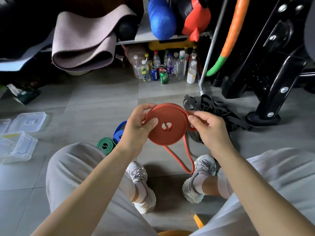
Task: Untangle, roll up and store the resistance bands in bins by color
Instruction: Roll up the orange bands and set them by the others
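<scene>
A red resistance band [172,120] is wound into a flat coil held above the floor, and its loose tail hangs in a loop down to the tiles between my shoes. My left hand [138,128] grips the coil's left side, thumb on its face. My right hand [207,128] pinches the band at the coil's right edge. A rolled blue band [119,132] and a rolled green band [105,145] lie on the floor below my left hand. A tangle of black bands [214,108] lies behind my right hand.
Clear plastic bins [16,147] and a lid [29,121] sit on the floor at the left. Bottles and cans [163,67] stand under a shelf ahead. A black machine base [265,106] stands at the right. A folded mat [85,41] hangs at the upper left.
</scene>
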A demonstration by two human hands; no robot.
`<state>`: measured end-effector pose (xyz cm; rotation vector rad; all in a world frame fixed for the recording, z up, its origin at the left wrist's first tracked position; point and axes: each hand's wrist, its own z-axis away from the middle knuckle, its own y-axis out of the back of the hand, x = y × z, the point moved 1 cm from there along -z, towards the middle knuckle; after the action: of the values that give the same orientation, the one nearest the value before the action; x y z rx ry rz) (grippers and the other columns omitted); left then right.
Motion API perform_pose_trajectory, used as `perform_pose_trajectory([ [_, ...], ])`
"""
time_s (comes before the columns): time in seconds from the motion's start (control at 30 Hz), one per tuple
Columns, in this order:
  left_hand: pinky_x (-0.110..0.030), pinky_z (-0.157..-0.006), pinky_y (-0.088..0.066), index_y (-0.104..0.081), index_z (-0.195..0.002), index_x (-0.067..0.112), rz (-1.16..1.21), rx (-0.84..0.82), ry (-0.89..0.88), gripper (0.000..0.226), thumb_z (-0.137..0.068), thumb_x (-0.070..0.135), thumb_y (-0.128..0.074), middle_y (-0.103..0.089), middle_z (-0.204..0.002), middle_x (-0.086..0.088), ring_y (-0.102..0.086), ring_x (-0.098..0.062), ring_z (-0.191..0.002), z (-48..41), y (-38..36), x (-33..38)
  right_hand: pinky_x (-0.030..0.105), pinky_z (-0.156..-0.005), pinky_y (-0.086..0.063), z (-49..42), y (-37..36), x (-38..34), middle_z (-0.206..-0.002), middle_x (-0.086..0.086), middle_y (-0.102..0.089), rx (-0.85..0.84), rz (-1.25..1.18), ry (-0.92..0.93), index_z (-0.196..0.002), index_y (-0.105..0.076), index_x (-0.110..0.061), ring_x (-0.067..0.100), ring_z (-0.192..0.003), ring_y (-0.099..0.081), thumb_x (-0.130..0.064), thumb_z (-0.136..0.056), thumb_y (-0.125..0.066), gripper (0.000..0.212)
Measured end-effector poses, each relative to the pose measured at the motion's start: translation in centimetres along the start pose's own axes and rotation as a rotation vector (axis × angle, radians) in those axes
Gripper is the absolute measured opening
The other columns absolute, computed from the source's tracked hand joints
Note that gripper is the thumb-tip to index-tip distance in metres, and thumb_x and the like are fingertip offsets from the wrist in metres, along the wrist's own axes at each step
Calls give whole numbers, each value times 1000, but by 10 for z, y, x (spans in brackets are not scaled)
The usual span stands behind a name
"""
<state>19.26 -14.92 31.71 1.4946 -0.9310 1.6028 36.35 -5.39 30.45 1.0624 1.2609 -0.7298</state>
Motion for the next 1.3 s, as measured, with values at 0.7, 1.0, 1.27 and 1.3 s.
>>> perform_pose_trajectory([
  [0.7, -55, -81, -51, -54, -110, 18, -56, 106, 170, 30, -91, -5, -52, -59, -105, -13, -61, -29, -86, -145, 54, 44, 29, -72, -56, -137, -93, -13, -83, -3, -69, 9, -195, -127, -101, -68, -14, 6, -69, -65, -12, -87, -64, 15],
  [1.0, -31, -61, -45, -56, -84, 20, 91, 357, 543, 7, -91, 17, -56, -60, -77, -4, -57, -20, -65, -199, 80, -110, 38, -75, -54, -180, -161, 124, -73, -2, -67, -80, -7, -383, -75, -59, -25, 21, -72, -64, -13, -86, -65, 18],
  [1.27, -31, -63, -46, -56, -85, 10, 110, 557, 899, 20, -94, 4, -40, -57, -84, -15, -54, -22, -72, -184, 89, -302, 40, -79, -52, -160, -209, 296, -73, -2, -67, -248, 121, -742, -71, -60, -23, 19, -74, -61, -11, -80, -71, 18],
  [1.3, -31, -61, -45, -55, -86, 9, 144, 587, 953, 19, -94, 4, -39, -56, -82, -15, -54, -22, -70, -183, 89, -318, 37, -79, -51, -162, -214, 309, -74, -4, -67, -283, 151, -762, -71, -59, -24, 19, -75, -61, -12, -81, -71, 19],
])
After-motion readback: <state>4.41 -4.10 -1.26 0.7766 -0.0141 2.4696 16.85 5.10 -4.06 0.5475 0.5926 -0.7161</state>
